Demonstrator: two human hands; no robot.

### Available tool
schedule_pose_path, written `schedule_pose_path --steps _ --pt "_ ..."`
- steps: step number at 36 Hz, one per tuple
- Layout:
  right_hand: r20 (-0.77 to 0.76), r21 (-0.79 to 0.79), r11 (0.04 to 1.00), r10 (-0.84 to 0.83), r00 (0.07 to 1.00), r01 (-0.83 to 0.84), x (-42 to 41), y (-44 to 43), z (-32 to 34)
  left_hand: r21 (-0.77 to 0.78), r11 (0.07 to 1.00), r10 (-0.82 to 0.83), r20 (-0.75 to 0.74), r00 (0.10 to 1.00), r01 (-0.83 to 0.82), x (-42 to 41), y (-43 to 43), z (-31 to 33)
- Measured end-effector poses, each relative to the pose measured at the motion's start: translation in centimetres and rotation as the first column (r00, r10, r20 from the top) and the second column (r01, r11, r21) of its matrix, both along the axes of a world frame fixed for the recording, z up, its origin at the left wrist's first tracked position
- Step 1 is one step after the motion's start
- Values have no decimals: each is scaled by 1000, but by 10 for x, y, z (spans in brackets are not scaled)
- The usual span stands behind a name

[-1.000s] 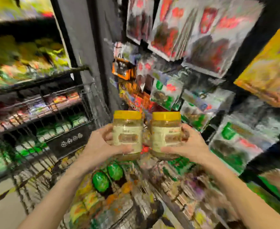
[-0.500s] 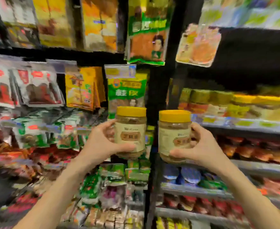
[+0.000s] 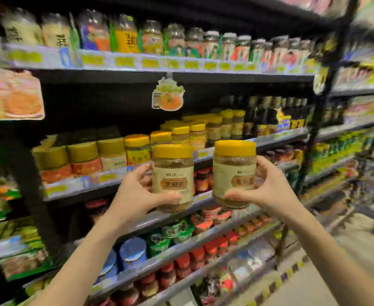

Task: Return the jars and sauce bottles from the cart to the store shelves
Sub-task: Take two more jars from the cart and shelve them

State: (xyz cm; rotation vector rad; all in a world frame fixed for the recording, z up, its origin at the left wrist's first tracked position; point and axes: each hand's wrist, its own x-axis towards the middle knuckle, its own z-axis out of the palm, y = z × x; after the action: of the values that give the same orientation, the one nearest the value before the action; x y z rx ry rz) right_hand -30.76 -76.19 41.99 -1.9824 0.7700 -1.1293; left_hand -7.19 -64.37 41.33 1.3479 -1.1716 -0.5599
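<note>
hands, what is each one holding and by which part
The left hand grips the left jar and the right hand the right jar, each round its labelled body.

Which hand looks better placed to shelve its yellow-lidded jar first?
Probably the right hand: its clear yellow-lidded jar is held just below the matching shelf jars. The left hand holds the twin jar further left of them.

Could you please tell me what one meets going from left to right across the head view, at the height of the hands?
left hand → clear jar with yellow lid and beige label → second matching yellow-lidded jar → right hand
</note>
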Motion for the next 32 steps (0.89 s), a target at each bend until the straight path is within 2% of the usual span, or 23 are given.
schedule_pose_path --steps 7,17,32 --pt "40 -7 992 -130 991 130 -45 -44 -1 -6 997 -82 89 993 83 -35 -69 6" --pt "40 -34 988 -147 988 149 -64 -137 10 23 996 -91 121 988 89 -49 -174 8" --pt "42 -79 997 7 999 -4 -36 -293 24 43 994 93 179 979 -102 -46 -284 29"
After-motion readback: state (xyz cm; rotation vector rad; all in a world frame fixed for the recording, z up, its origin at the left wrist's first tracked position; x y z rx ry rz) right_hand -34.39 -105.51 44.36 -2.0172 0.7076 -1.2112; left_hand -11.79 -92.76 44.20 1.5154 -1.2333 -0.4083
